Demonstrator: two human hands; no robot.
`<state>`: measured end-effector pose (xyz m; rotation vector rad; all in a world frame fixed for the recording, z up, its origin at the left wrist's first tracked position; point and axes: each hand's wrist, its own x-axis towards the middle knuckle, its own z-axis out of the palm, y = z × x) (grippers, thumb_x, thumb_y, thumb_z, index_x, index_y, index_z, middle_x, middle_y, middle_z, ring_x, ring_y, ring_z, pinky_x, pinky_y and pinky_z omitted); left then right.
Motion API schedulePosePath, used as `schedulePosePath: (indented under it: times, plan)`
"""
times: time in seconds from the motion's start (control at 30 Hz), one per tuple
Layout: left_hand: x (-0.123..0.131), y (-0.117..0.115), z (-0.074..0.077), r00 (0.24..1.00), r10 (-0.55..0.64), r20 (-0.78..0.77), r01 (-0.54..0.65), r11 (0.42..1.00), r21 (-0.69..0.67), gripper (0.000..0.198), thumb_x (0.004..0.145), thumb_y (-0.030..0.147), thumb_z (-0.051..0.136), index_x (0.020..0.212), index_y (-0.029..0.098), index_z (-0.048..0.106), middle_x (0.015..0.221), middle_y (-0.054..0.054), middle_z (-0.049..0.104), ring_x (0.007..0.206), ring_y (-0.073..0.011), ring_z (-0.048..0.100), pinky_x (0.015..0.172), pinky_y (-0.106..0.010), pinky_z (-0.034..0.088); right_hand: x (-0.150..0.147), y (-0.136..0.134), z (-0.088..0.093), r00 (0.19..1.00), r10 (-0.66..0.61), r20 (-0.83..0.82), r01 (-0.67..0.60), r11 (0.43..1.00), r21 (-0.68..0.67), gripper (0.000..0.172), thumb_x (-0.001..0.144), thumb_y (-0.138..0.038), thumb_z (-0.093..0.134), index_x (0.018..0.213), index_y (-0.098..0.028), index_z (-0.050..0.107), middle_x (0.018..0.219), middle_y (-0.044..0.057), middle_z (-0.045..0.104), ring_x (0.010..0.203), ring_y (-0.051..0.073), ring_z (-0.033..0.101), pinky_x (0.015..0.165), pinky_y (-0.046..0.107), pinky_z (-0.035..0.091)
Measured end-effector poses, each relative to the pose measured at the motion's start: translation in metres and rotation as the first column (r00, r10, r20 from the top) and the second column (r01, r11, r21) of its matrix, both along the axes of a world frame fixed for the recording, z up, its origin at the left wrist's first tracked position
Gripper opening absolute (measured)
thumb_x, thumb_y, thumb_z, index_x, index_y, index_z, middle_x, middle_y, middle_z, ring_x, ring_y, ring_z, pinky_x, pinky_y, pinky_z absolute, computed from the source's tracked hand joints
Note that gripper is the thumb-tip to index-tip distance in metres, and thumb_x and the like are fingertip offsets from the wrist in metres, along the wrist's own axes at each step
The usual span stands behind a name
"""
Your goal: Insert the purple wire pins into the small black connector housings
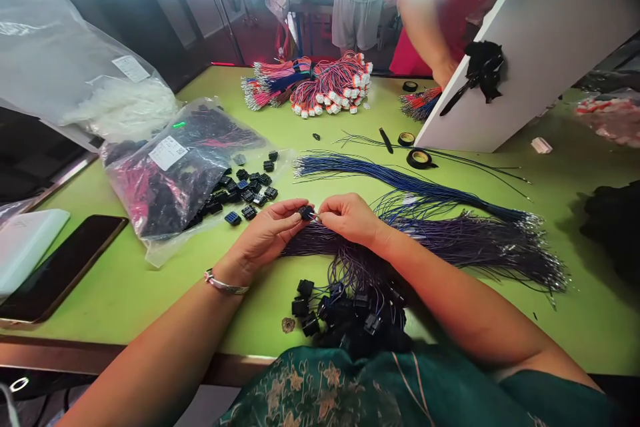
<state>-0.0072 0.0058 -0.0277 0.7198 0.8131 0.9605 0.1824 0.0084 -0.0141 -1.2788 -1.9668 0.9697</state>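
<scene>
My left hand (270,230) pinches a small black connector housing (305,213) between thumb and fingers. Close against it, my right hand (350,217) is closed on a thin wire whose metal terminal (315,216) points at the housing; whether the tip is inside, I cannot tell. Under and right of my hands lies a bundle of dark purple wires (465,240) with metal terminals at the right end. Behind it stretches a bundle of blue wires (360,168). Near my body sits a pile of black connectors with wires attached (345,313).
Loose black housings (247,193) spill from a clear plastic bag (170,180) at left. A phone (60,270) lies at the left edge. Black tape rolls (419,159) lie beside a white panel (490,60). Wires with white connectors (325,90) lie behind. A person's arm (425,27) reaches in across the table.
</scene>
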Motion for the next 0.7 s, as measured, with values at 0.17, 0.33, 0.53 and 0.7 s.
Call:
schedulePosePath:
  times: [0.17,0.33,0.53,0.7]
  plan:
    - [0.0001,-0.0033,0.0001,0.993,0.007,-0.115,0.007,0.993,0.116,0.031,0.063,0.019,0.081,0.094,0.017,0.075,0.093,-0.008,0.075,0.083,-0.0176,0.068,0.085,-0.031,0.052,0.0017,0.0018,0.0002,0.999,0.007,-0.05,-0.014,0.991,-0.134,0.015,0.067,-0.022,0.05,0.059,-0.015,0.06,0.049,-0.005,0.042,0.049,0.007,0.035,0.047,0.021,0.024]
    - [0.0018,-0.0051,0.0037,0.933,0.095,-0.348,0.035,0.936,0.35,0.027,0.063,0.021,0.08,0.089,0.017,0.077,0.097,-0.008,0.073,0.093,-0.0211,0.065,0.09,-0.032,0.049,0.0042,0.0054,-0.0005,0.991,0.018,-0.129,-0.048,0.971,-0.234,0.014,0.063,-0.022,0.048,0.059,-0.014,0.059,0.051,-0.005,0.043,0.049,0.007,0.035,0.047,0.021,0.025]
    - [0.0046,-0.0062,-0.0023,0.957,0.062,-0.285,0.0,0.977,0.213,0.029,0.063,0.023,0.081,0.092,0.018,0.076,0.09,-0.007,0.075,0.08,-0.018,0.067,0.08,-0.031,0.051,0.0041,0.0052,-0.0049,0.989,0.0,-0.15,-0.03,0.98,-0.199,0.015,0.064,-0.022,0.049,0.061,-0.014,0.06,0.052,-0.005,0.043,0.05,0.006,0.034,0.047,0.021,0.025]
    - [0.0059,-0.0074,-0.0056,0.978,0.06,-0.201,-0.026,0.986,0.168,0.031,0.06,0.022,0.083,0.09,0.017,0.075,0.091,-0.008,0.075,0.08,-0.0179,0.067,0.08,-0.031,0.051,0.0022,0.0051,-0.009,0.964,-0.003,-0.265,-0.07,0.962,-0.265,0.015,0.065,-0.024,0.049,0.06,-0.014,0.059,0.052,-0.005,0.043,0.052,0.007,0.035,0.05,0.021,0.027]
